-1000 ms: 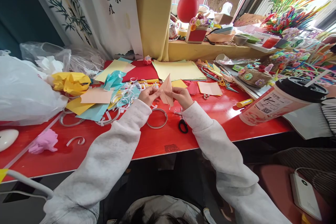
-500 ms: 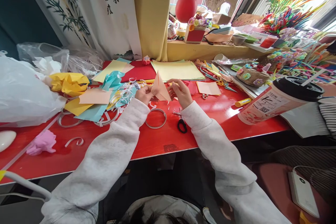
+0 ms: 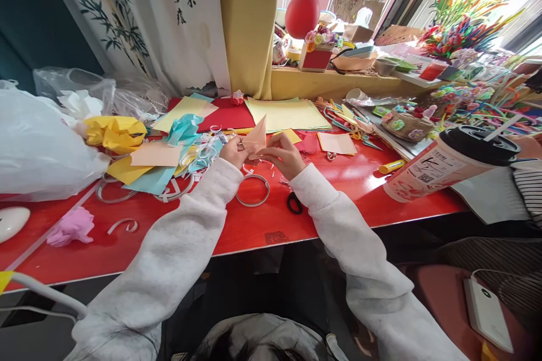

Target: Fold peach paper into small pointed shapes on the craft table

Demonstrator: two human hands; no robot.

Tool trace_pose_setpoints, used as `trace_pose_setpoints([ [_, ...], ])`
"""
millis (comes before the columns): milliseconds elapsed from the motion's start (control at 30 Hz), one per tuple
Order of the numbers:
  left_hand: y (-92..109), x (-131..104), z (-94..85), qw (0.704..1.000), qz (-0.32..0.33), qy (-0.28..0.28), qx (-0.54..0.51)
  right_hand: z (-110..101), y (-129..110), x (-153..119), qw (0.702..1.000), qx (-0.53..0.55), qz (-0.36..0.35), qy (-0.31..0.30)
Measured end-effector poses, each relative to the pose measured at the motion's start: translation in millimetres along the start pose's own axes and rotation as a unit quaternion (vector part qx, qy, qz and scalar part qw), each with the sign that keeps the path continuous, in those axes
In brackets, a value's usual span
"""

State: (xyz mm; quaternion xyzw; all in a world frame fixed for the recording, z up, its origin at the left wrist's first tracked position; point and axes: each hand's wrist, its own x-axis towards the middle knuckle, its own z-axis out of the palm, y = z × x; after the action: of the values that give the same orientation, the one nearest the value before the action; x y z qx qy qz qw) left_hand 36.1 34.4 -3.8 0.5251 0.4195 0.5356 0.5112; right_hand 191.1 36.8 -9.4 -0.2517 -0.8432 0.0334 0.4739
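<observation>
A folded peach paper (image 3: pixel 257 133) with a pointed top is held up above the red table. My left hand (image 3: pixel 235 152) pinches its lower left part. My right hand (image 3: pixel 284 155) has its fingertips pressed together at the paper's lower edge, touching it close to my left fingers. Just below my hands lies a silver ring (image 3: pixel 253 190), and to its right are scissors with black handles (image 3: pixel 294 203). A stack of peach square sheets (image 3: pixel 337 144) rests to the right of my right hand.
Left on the red table (image 3: pixel 254 234) are coloured sheets, paper curls, a pink crumpled paper (image 3: pixel 71 227) and a white plastic bag (image 3: pixel 46 146). A large drink cup (image 3: pixel 449 163) leans at the right. Pale yellow sheets (image 3: pixel 288 114) lie behind my hands.
The peach paper has turned and looks narrower, its tip now leaning right. My right hand has moved left, and its fingers have closed in on the paper's lower edge.
</observation>
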Motion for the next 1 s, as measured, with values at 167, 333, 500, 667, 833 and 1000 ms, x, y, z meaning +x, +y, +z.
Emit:
trace_pose_setpoints([
  [167, -4.1, 1.8, -1.7, 0.999, 0.014, -0.008, 0.037, 6.8, -0.7, 1.3, 0.996, 0.021, 0.091, 0.005],
  [333, -4.9, 0.5, -1.4, 0.997, 0.028, -0.005, 0.065, 10.3, -6.7, 0.1, 0.983, 0.048, 0.174, 0.024],
  [500, -6.1, 0.5, -1.7, 0.997, 0.018, -0.027, 0.072, 9.1, -13.4, 0.1, 0.953, 0.149, 0.264, -0.006],
  [667, -4.5, -0.8, 1.1, 0.997, 0.008, -0.044, 0.062, 9.4, -12.9, -0.6, 0.954, 0.130, 0.268, -0.020],
  [833, -4.3, 0.4, 0.1, 0.995, -0.007, -0.023, 0.100, 11.0, -7.0, -3.1, 0.964, 0.097, 0.247, -0.026],
  [1000, -4.9, 4.0, -4.7, 0.994, -0.005, -0.005, 0.107, 9.6, -8.5, -2.8, 0.961, 0.110, 0.253, -0.019],
])
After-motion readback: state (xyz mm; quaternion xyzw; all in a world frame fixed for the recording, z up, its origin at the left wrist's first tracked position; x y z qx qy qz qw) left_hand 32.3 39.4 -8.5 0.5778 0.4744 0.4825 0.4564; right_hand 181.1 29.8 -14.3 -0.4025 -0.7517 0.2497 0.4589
